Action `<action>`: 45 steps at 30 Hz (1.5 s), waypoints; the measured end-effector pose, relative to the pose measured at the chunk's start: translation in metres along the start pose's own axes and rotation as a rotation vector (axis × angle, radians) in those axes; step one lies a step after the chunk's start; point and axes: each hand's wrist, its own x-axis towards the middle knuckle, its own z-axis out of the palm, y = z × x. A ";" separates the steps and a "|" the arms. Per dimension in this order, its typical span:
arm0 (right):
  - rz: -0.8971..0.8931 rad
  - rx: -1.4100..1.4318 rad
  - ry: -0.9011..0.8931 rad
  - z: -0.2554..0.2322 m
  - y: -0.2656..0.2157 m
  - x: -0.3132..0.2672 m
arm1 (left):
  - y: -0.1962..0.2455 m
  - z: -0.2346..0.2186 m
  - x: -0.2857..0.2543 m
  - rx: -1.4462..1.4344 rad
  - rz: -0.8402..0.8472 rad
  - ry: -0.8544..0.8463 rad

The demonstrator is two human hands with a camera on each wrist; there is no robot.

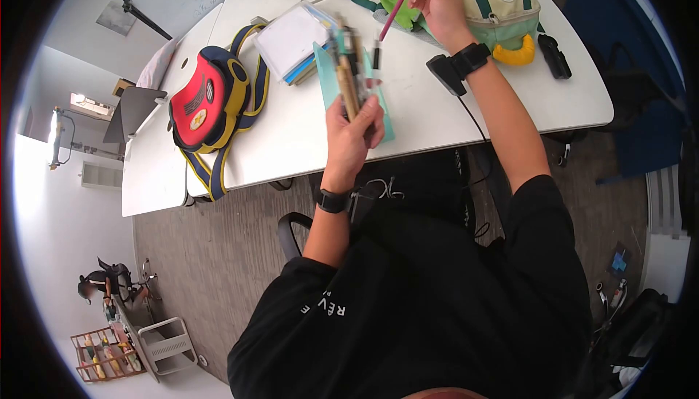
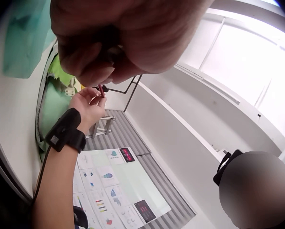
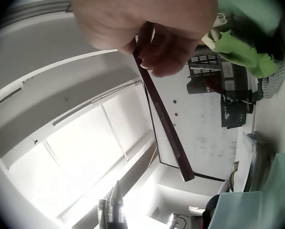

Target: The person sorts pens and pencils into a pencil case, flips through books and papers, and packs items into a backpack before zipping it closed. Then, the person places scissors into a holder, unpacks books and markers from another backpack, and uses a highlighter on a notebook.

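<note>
My left hand (image 1: 351,137) grips an upright bundle of pens and pencils (image 1: 349,82), blurred in the head view. In the right wrist view, a pointed pen tip (image 3: 116,202) from that bundle shows at the bottom edge. Up and to the right, my right hand (image 1: 443,9) pinches a slim dark red pencil (image 1: 398,7) near its upper end. The pencil slants down towards the bundle, its flat lower end (image 3: 187,175) visible in the right wrist view. Beneath the left hand lies a turquoise case (image 1: 388,126) on the white table (image 1: 291,140).
A red, navy and yellow backpack (image 1: 207,100) lies on the left, beside stacked papers and books (image 1: 295,38). Behind the right hand sits a green and cream bag (image 1: 502,9). A black case (image 1: 555,57) is at the right, and a cable (image 1: 477,122) hangs from the right wrist device.
</note>
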 end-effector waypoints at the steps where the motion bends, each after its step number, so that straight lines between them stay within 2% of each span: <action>1: 0.019 -0.102 -0.006 0.000 0.002 -0.001 | 0.003 -0.003 -0.001 -0.014 0.092 -0.007; 5: 0.093 -0.094 -0.128 0.016 0.025 -0.011 | 0.013 -0.010 0.003 -0.110 0.324 0.159; 7: 0.205 -0.257 -0.234 0.025 0.031 -0.023 | 0.018 -0.013 0.004 -0.104 0.373 0.203; 9: 0.231 -0.321 -0.262 0.031 0.036 -0.031 | 0.019 -0.017 0.006 -0.092 0.361 0.216; 11: 0.272 -0.504 -0.390 0.033 0.041 -0.035 | 0.020 -0.019 0.007 -0.079 0.346 0.220; 16: 0.403 -0.595 -0.394 0.034 0.054 -0.045 | 0.018 -0.022 0.005 -0.044 0.361 0.216; 19: 0.371 -0.729 -0.425 0.032 0.057 -0.042 | 0.017 -0.023 0.007 -0.057 0.367 0.191; 21: 0.370 -0.816 -0.601 0.032 0.057 -0.042 | 0.016 -0.021 0.007 -0.058 0.373 0.218; 22: 0.369 -0.817 -0.603 0.033 0.053 -0.044 | 0.016 -0.021 0.008 -0.057 0.377 0.242; 24: 0.206 -0.940 -0.900 0.036 0.046 -0.048 | 0.017 -0.021 0.007 -0.054 0.376 0.252; 28: 0.274 -0.990 -0.940 0.041 0.040 -0.050 | 0.018 -0.020 0.007 -0.061 0.375 0.276; 30: 0.033 -1.066 -0.876 0.038 0.045 -0.049 | 0.017 -0.020 0.006 -0.060 0.379 0.271; 34: 0.067 -1.023 -0.803 0.037 0.045 -0.042 | 0.017 -0.020 0.004 0.051 0.359 0.265; 36: 0.051 -0.751 -0.704 0.036 0.045 -0.039 | 0.019 -0.016 0.000 0.091 0.315 0.221; 37: 0.051 -0.751 -0.704 0.039 0.039 -0.040 | 0.019 -0.013 -0.002 0.131 0.266 0.176; 39: 0.221 -0.592 -0.607 0.046 0.021 -0.041 | 0.013 -0.005 -0.003 0.078 0.201 0.142; 41: 0.196 -0.556 -0.642 0.043 0.017 -0.038 | 0.009 0.002 -0.005 0.032 0.143 0.098; 43: 0.287 -0.257 -0.591 0.040 0.015 -0.036 | 0.004 0.006 -0.005 0.003 0.113 0.091; 45: 0.313 -0.170 -0.626 0.035 0.019 -0.033 | 0.003 0.009 -0.005 0.034 0.026 0.101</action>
